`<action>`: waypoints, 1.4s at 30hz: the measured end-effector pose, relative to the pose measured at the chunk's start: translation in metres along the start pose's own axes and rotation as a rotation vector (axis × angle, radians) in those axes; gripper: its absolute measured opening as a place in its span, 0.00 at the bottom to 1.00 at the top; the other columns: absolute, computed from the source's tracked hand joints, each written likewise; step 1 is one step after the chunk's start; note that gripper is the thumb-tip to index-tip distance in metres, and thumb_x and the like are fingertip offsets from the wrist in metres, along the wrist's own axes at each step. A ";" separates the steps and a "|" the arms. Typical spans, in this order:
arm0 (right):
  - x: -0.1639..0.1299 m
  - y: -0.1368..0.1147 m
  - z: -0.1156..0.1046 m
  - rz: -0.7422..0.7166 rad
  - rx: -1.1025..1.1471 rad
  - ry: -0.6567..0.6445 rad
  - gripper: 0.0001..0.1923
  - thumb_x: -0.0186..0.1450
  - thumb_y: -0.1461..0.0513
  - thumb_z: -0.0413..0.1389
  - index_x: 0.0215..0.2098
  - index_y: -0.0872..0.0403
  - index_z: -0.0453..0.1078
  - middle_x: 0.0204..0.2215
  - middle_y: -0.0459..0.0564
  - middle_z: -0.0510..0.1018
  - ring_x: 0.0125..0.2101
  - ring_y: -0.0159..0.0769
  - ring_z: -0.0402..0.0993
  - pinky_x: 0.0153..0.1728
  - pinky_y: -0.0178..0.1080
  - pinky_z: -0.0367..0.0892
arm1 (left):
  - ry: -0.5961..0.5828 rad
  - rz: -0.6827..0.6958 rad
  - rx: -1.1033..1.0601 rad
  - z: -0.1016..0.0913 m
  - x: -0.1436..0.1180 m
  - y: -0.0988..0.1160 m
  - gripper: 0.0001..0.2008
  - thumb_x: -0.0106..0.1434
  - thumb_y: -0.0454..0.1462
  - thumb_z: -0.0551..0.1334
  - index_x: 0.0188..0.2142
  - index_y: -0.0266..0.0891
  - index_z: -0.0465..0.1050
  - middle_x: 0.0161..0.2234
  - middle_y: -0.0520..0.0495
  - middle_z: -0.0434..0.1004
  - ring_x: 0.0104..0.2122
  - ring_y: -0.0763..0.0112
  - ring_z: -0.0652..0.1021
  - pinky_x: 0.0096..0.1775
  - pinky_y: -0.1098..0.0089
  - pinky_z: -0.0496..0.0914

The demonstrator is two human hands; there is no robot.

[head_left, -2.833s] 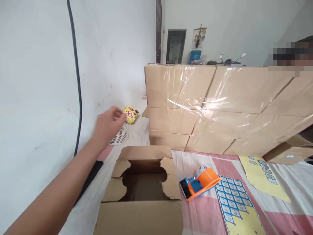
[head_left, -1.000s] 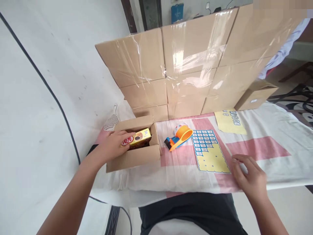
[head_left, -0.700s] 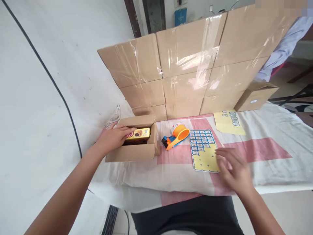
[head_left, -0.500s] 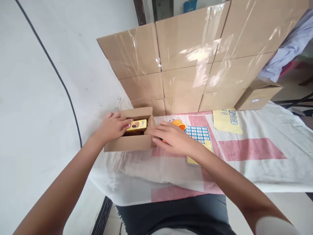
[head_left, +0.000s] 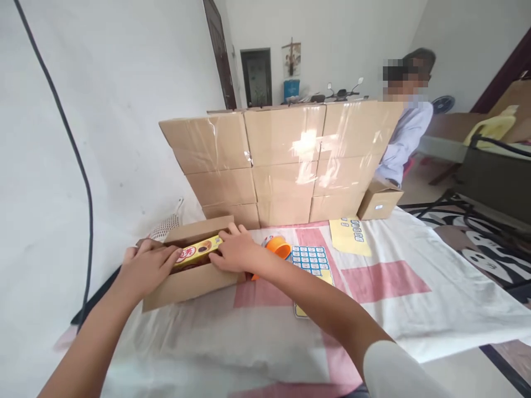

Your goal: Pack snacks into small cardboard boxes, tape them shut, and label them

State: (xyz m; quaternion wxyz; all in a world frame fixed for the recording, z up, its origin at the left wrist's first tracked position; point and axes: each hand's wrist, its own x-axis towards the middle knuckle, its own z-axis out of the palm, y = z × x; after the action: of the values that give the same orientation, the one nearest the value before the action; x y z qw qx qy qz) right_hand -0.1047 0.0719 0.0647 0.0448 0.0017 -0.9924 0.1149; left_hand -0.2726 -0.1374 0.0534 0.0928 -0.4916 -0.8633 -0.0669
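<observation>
Nearest the camera, both forearms reach forward over a white cloth with pink rectangles (head_left: 373,276) that covers the table.

Left hand (head_left: 145,268): palm down at the left end of a small open brown cardboard box (head_left: 186,279), fingers curled over the near left rim and touching the left end of a long yellow snack packet with red lettering (head_left: 198,250). Right hand (head_left: 234,251): crossed over to the box's right end, fingertips resting on the packet's right end. The hands are apart, one at each end of the packet, pressing on it rather than wrapped round it; whether either truly grips it cannot be told.

The packet lies lengthwise in the box, level with the rim.

Just right of the box, partly hidden by the right wrist: an orange plastic tape dispenser (head_left: 279,247). Beside it, a yellow sticker sheet with a blue grid of labels (head_left: 311,260), flat on the cloth. Farther back, a second pale yellow label sheet (head_left: 350,236).

Left of the box, against the wall: a white mesh object (head_left: 165,226).

Behind: a stacked wall of brown cardboard cartons under clear plastic film (head_left: 282,160); one small loose brown carton (head_left: 379,202) at its right end.

Farthest: another person in a pale shirt (head_left: 404,138), seated behind the cartons.
</observation>
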 end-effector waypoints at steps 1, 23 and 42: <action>-0.002 0.006 0.000 -0.027 0.014 0.040 0.30 0.75 0.46 0.45 0.40 0.56 0.82 0.52 0.60 0.76 0.62 0.60 0.57 0.64 0.63 0.53 | -0.009 -0.034 0.002 0.000 0.002 -0.002 0.26 0.72 0.52 0.46 0.41 0.49 0.83 0.45 0.37 0.84 0.53 0.39 0.73 0.52 0.36 0.62; 0.010 0.043 0.027 -0.322 0.477 0.359 0.13 0.74 0.49 0.44 0.40 0.49 0.54 0.53 0.58 0.63 0.58 0.52 0.57 0.57 0.59 0.62 | 0.280 -0.015 -0.663 0.027 0.005 -0.053 0.25 0.74 0.47 0.44 0.44 0.43 0.80 0.43 0.43 0.79 0.51 0.57 0.74 0.58 0.54 0.69; 0.012 0.045 0.043 -0.274 0.464 0.350 0.18 0.71 0.46 0.53 0.49 0.48 0.60 0.69 0.61 0.54 0.68 0.58 0.54 0.62 0.64 0.60 | -0.078 -0.124 -0.288 0.002 -0.011 -0.046 0.26 0.65 0.53 0.61 0.59 0.49 0.68 0.62 0.47 0.72 0.62 0.51 0.71 0.53 0.58 0.71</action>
State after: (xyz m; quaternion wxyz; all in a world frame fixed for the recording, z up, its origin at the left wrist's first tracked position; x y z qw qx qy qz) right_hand -0.1214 0.1062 0.0141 0.2285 0.1255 -0.9074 0.3295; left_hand -0.3066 -0.1695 0.0481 -0.0165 -0.4478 -0.8763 -0.1766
